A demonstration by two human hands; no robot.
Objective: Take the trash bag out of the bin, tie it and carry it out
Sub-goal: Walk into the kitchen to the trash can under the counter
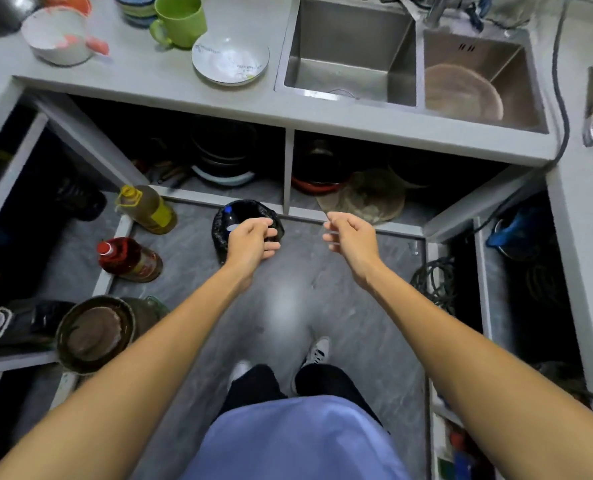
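Both bare arms are reaching forward and down over the grey floor [288,299], with a blue shirt hem and two shoes showing nearest the camera. The left hand [250,239] is hovering in front of the bin [220,233], fingers loosely curled and gripping nothing; whether it is touching the black trash bag [243,206] lining the bin I cannot tell. The right hand [348,233] is hanging in the air well right of the bin, also half-curled and empty.

The bin is standing on the floor against the base ledge of the open cabinet. To its left an oil bottle [148,209] and a red-capped bottle [128,259] are crowding the floor's left edge — nearer still, a round lidded pot [96,332]. A coil of cable [433,282] is lying by the right edge. The middle of the floor is staying open. Beyond, the counter edge is carrying a green mug [180,20], a white plate [231,58] and a double sink [350,53].
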